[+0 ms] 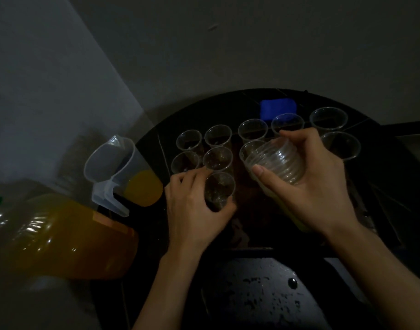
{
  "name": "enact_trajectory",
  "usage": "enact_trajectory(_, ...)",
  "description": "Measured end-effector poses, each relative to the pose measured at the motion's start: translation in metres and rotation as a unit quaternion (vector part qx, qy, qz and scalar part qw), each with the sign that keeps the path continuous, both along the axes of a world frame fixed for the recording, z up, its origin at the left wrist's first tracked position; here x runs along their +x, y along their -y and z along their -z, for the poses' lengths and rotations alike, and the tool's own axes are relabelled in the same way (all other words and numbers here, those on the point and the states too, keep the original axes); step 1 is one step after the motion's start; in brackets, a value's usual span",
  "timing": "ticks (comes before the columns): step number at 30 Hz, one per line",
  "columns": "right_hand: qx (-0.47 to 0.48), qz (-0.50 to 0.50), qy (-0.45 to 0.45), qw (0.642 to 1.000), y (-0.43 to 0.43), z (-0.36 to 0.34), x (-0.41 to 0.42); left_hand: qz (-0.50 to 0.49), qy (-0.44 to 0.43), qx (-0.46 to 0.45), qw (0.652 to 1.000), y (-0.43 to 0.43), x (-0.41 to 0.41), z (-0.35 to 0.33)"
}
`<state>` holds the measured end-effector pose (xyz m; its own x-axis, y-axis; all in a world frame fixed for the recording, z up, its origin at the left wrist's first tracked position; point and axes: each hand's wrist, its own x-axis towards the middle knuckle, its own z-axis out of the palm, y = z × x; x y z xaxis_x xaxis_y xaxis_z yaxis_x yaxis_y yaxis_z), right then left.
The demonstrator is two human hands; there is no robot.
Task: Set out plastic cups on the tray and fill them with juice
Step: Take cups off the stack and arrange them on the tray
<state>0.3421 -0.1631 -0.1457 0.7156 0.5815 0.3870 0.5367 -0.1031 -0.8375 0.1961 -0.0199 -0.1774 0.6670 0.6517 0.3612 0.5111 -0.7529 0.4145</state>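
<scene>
Plastic cups (217,158), thin, light, crushable; grip sidewalls gently. Left hand (192,206) fingers wrap one cup (219,189) on tray (271,215); right hand (316,184) fingers curl round nested stack (275,163). Jug (123,170) left.

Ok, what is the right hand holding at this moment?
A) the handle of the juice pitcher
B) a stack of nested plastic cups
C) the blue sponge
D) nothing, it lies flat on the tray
B: the right hand is curled round a stack of nested cups, tipped on its side above the tray, while the left hand grips a single cup.
</scene>
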Motion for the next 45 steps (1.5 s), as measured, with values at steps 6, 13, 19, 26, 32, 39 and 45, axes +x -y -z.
enact_trajectory(6,-0.005,-0.021,0.017,1.0,-0.001,-0.001,-0.005,0.083,0.219,-0.242,0.941,0.018,0.008,-0.048)
enact_trajectory(13,-0.03,-0.062,0.06,0.996,-0.001,0.004,-0.007,0.101,0.105,-0.352,0.925,0.038,0.018,-0.076)
enact_trajectory(19,-0.038,-0.068,0.087,0.993,0.001,0.005,-0.007,0.08,0.124,-0.396,0.906,0.037,0.02,-0.08)
enact_trajectory(26,-0.032,-0.079,0.104,0.991,0.003,0.006,-0.004,0.076,0.14,-0.438,0.884,0.036,0.022,-0.08)
enact_trajectory(32,-0.021,-0.076,0.121,0.989,0.003,0.007,-0.002,0.033,0.193,-0.451,0.871,0.03,0.022,-0.074)
enact_trajectory(39,-0.043,-0.069,0.149,0.985,0.015,0.007,0.019,0.048,0.327,-0.395,0.857,0.011,0.008,-0.094)
enact_trajectory(45,0.003,0.089,0.043,0.995,0.038,0.002,0.051,0.035,0.23,-0.244,0.942,0.024,0.014,-0.079)
